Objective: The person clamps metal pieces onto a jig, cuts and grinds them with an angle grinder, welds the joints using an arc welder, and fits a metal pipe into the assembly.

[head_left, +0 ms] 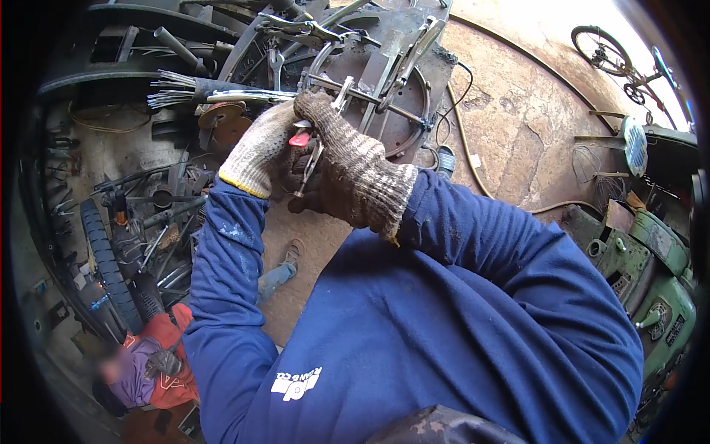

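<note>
Both my hands wear knitted work gloves and meet at the edge of a cluttered metal workbench [436, 41]. A pair of locking pliers [313, 159] with a red lever sits between them, its screw end pointing down toward me. My right hand [344, 155] is closed round the pliers from the right. My left hand [266, 144] is closed at their left side, its fingertips partly hidden. Just beyond is a round metal frame [421, 92] with a bar across it. Locking clamps [418, 55] grip the frame, and a wrench [276, 68] lies to the left.
A bundle of metal rods [181, 89] sticks out at left, above grinding discs [225, 122]. A seated person [159, 362] is at lower left near a tyre [107, 259]. A green machine [651, 274] stands right; a hose [473, 174] crosses the floor toward a bicycle [629, 74].
</note>
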The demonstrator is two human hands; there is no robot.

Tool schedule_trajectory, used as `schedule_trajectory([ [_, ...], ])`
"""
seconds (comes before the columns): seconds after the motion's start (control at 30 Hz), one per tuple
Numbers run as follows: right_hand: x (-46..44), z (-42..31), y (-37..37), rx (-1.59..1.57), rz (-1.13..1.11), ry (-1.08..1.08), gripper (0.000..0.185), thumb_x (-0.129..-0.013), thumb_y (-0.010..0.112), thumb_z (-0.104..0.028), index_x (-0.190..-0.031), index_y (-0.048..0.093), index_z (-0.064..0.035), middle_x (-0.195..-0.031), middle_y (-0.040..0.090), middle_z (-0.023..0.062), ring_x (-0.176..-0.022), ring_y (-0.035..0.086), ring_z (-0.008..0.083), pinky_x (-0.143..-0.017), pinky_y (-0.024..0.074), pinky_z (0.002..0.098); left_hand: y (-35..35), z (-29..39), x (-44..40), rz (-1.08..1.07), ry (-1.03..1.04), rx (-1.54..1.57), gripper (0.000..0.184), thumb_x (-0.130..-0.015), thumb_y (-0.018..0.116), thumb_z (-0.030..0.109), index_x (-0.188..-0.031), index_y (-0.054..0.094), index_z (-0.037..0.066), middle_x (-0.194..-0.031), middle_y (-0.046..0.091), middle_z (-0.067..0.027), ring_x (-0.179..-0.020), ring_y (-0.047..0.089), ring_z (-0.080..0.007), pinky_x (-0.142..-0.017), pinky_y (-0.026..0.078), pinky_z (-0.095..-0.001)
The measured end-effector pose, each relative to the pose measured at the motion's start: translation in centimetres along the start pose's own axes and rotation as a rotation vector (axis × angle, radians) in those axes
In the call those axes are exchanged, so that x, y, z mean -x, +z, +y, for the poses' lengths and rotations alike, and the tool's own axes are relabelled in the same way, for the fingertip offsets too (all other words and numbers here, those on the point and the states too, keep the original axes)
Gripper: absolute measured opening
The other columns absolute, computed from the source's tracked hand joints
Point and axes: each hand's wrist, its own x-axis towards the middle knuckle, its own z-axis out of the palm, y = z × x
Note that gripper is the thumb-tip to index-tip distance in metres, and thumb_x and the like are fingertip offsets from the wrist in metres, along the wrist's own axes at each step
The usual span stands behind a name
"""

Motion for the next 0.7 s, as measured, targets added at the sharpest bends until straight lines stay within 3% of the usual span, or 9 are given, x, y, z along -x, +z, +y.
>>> schedule_trajectory([
  [0.17,-0.7,0.4,0.3,-0.019,0.008,-0.011,0.056,-0.091,0.063,-0.063,-0.113,0.065,-0.0125,-0.099,0.07,0.0107,-0.086,0.067,0.0274,-0.08,0.0522,0.0465,-0.4,0.2,0.3,-0.015,0.07,0.045,0.035,-0.102,0.055,0.015,-0.131,0.06,-0.003,-0.123,0.066,-0.0136,-0.109,0.067,-0.0213,-0.094,0.057,-0.0351],
  [0.27,-0.6,0.4,0.0,-0.021,-0.018,0.007,0.055,-0.09,0.063,-0.062,-0.113,0.064,-0.0121,-0.098,0.069,0.0093,-0.085,0.067,0.0265,-0.077,0.0525,0.0483,-0.9,0.2,0.1,0.072,0.136,-0.25,0.037,-0.1,0.057,0.015,-0.133,0.058,-0.003,-0.126,0.065,-0.0139,-0.109,0.068,-0.0234,-0.094,0.058,-0.0368],
  [0.43,-2.8,1.4,-0.9,0.0,-0.001,-0.001,0.058,-0.089,0.064,-0.061,-0.115,0.062,-0.0096,-0.103,0.069,0.0096,-0.092,0.069,0.0267,-0.088,0.0538,0.0493,-1.2,-1.3,2.2,0.063,0.176,-0.139,0.043,-0.1,0.058,0.021,-0.136,0.056,-0.003,-0.127,0.066,-0.0134,-0.109,0.069,-0.0232,-0.092,0.057,-0.0333],
  [0.5,-3.2,1.5,-1.1,-0.018,0.019,-0.021,0.056,-0.088,0.066,-0.058,-0.117,0.061,-0.01,-0.104,0.069,0.0098,-0.093,0.069,0.0263,-0.089,0.0541,0.0495,-2.0,-2.1,3.0,0.138,0.58,-1.189,0.045,-0.108,0.048,0.033,-0.142,0.054,0.005,-0.127,0.064,-0.0145,-0.111,0.067,-0.0271,-0.099,0.053,-0.0373],
  [0.57,-3.5,1.5,-1.1,-0.069,-0.014,-0.007,0.052,-0.088,0.068,-0.052,-0.119,0.059,-0.0113,-0.105,0.069,0.01,-0.094,0.069,0.0257,-0.09,0.0549,0.0479,-0.1,-1.7,3.6,0.199,0.132,-0.45,0.057,-0.108,0.043,0.045,-0.146,0.049,0.003,-0.134,0.061,-0.0171,-0.122,0.061,-0.0305,-0.108,0.046,-0.0401],
  [0.6,-3.8,1.6,-1.1,-0.071,-0.014,-0.007,0.052,-0.088,0.068,-0.052,-0.119,0.059,-0.0113,-0.105,0.069,0.01,-0.094,0.069,0.0257,-0.09,0.0549,0.0479,1.5,-1.0,4.8,0.154,0.245,-0.269,0.062,-0.108,0.04,0.049,-0.147,0.047,0.001,-0.136,0.06,-0.0176,-0.125,0.058,-0.0293,-0.11,0.043,-0.0387],
  [0.63,-4.3,1.8,-1.3,-0.103,-0.024,-0.006,0.047,-0.09,0.067,-0.053,-0.116,0.062,-0.0132,-0.097,0.067,0.0086,-0.086,0.067,0.0236,-0.079,0.054,0.0439,2.9,-0.4,5.5,0.108,0.354,-0.085,0.067,-0.108,0.038,0.053,-0.148,0.046,-0.001,-0.138,0.059,-0.018,-0.129,0.055,-0.0281,-0.112,0.04,-0.0374],
  [0.67,-4.7,2.1,-1.5,-0.135,-0.035,-0.004,0.043,-0.092,0.066,-0.053,-0.113,0.064,-0.015,-0.089,0.066,0.0072,-0.077,0.065,0.0216,-0.068,0.0532,0.0399,2.7,-0.9,5.3,0.137,0.492,-0.189,0.074,-0.105,0.039,0.057,-0.147,0.045,-0.004,-0.141,0.056,-0.0175,-0.132,0.052,-0.026,-0.115,0.036,-0.036],
  [0.7,-5.1,2.4,-1.9,-0.135,-0.036,-0.003,0.043,-0.092,0.066,-0.053,-0.113,0.064,-0.015,-0.089,0.066,0.0072,-0.077,0.065,0.0216,-0.068,0.0532,0.0399,3.0,-1.2,5.5,0.138,0.491,-0.189,0.074,-0.105,0.039,0.057,-0.147,0.045,-0.004,-0.141,0.056,-0.0175,-0.132,0.052,-0.026,-0.115,0.036,-0.036],
])
